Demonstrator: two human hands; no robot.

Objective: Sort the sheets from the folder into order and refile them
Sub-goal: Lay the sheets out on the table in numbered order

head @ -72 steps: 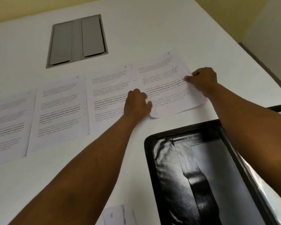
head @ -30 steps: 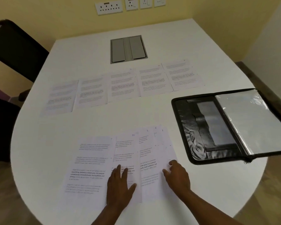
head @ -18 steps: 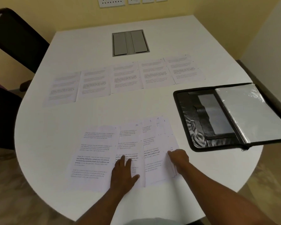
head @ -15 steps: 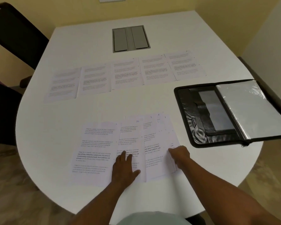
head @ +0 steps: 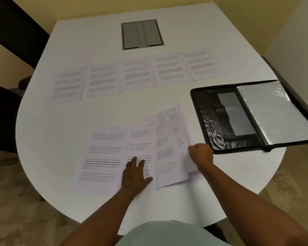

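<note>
Two groups of printed sheets lie on the white table [head: 64, 150]; five sheets form a row [head: 137, 75] across the upper middle of the frame, side by side with edges touching or slightly overlapping, running from the left up toward the right; a second, fanned group [head: 139, 155] sits in the lower middle, its sheets overlapping so that the leftmost page shows whole and the ones to its right show only strips, with handwritten numbers at their top corners, one reading 10. The left hand [head: 136, 174] rests flat on the fanned group near its centre, fingers straight and slightly spread, thumb out to the right, pressing the paper down; the right hand [head: 201, 154] sits at the right edge of the fan, fingers curled in and pinching the edge of the rightmost sheets, whose lower right corner lifts a little off the table. The folder [head: 213, 121] lies open at the right of the frame, well apart from the row and just beside the fan; its black inner cover faces up on the left half and clear plastic sleeves [head: 277, 114] lie on the right half, reaching past the table's edge. A grey hatch [head: 141, 34] is set into the tabletop at the upper centre; a dark chair [head: 12, 27] stands at the upper left.
</note>
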